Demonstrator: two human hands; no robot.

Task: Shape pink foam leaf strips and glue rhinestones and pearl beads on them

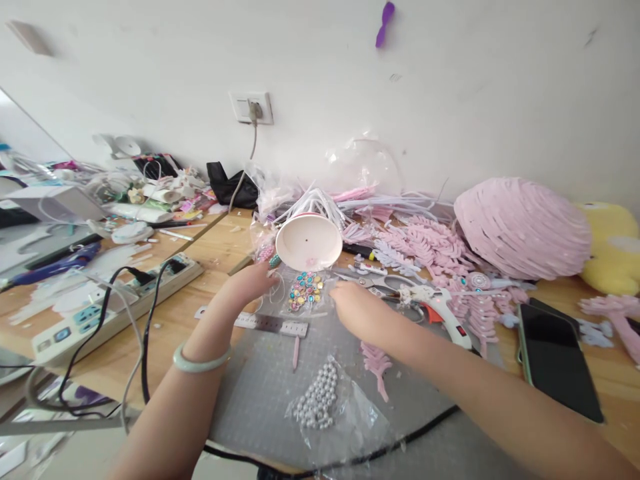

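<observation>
My left hand (249, 283), with a pale green bangle on its wrist, reaches to the left edge of a clear bag of coloured gems (305, 291); its fingers are curled at the bag, and I cannot make out what they grip. My right hand (355, 308) rests just right of the gems, fingers bent down and blurred. A pink cup (309, 241) lies on its side right behind the gems, its base facing me. A steel ruler (273, 325) lies under my left forearm. A clear bag of grey pearls (319, 399) sits nearer to me on the grey cutting mat (260, 393).
Scissors (375, 282) and a white glue gun (443, 312) lie right of my right hand. Pink foam feathers (430, 247), a pink ball (523, 227), a yellow plush (613, 247) and a black phone (557, 357) fill the right. A power strip (115, 307) with black cables lies left.
</observation>
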